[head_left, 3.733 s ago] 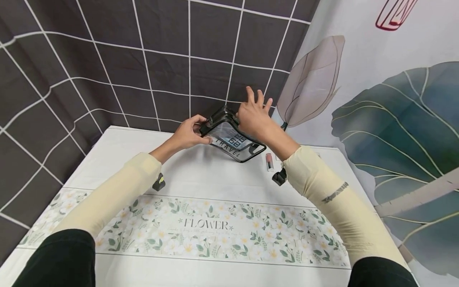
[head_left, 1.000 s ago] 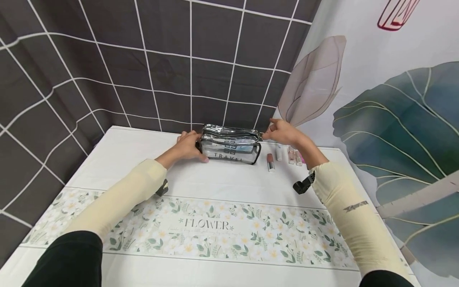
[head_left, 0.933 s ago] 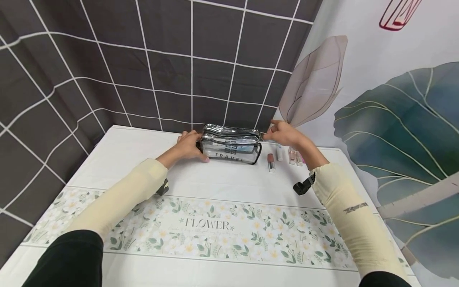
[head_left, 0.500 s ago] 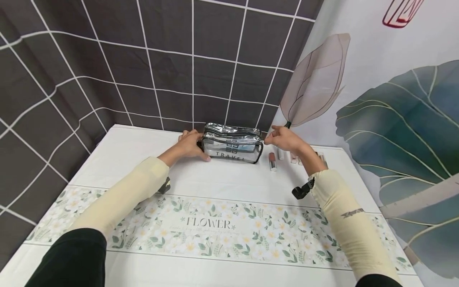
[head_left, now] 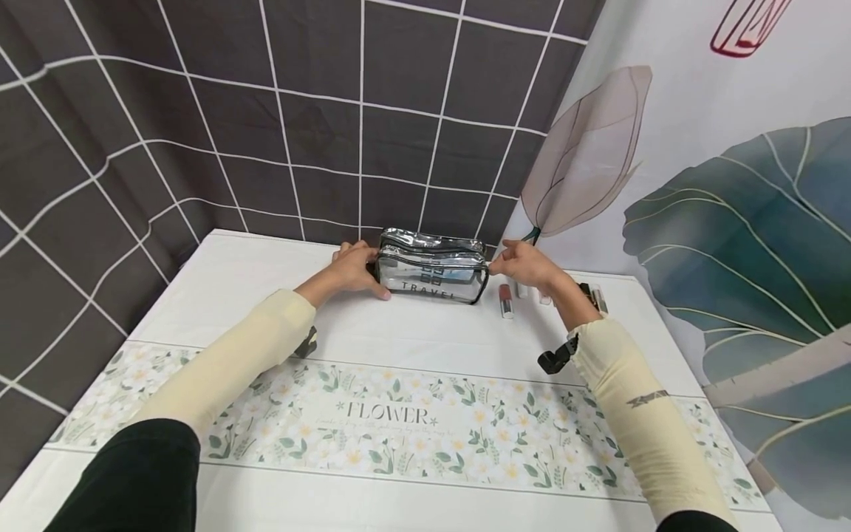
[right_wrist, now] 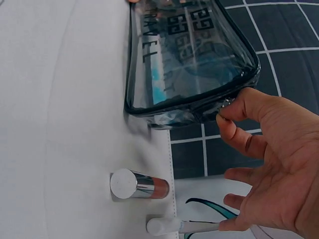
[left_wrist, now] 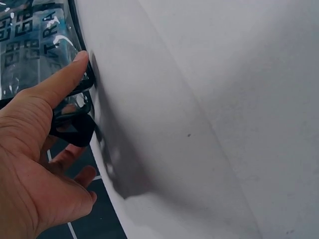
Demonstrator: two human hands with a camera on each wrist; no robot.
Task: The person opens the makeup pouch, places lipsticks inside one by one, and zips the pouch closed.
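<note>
A clear toiletry bag with black piping (head_left: pixel 432 279), printed TRAVEL, stands at the back of the table against the dark wall cloth. My left hand (head_left: pixel 352 272) grips its left end; in the left wrist view the thumb (left_wrist: pixel 65 79) lies along the front face and the other fingers are behind, partly hidden. At the other end, my right hand (head_left: pixel 528 266) pinches the small metal zipper pull (right_wrist: pixel 227 103) between thumb and index finger. The remaining fingers of that hand are spread loosely. Something light blue shows through the bag's plastic.
A lip gloss tube with a silver-white cap (right_wrist: pixel 132 184) stands right of the bag, beside a thin white tube (right_wrist: pixel 164 226). More small cosmetics (head_left: pixel 597 297) lie partly behind my right forearm. A flower-printed strip (head_left: pixel 392 443) crosses the white table (head_left: pixel 399 340).
Earlier the bag was tilted, with my right hand at its top. Now it stands level, the right hand at its right end. In the last second that hand has dropped slightly, at the zipper pull.
</note>
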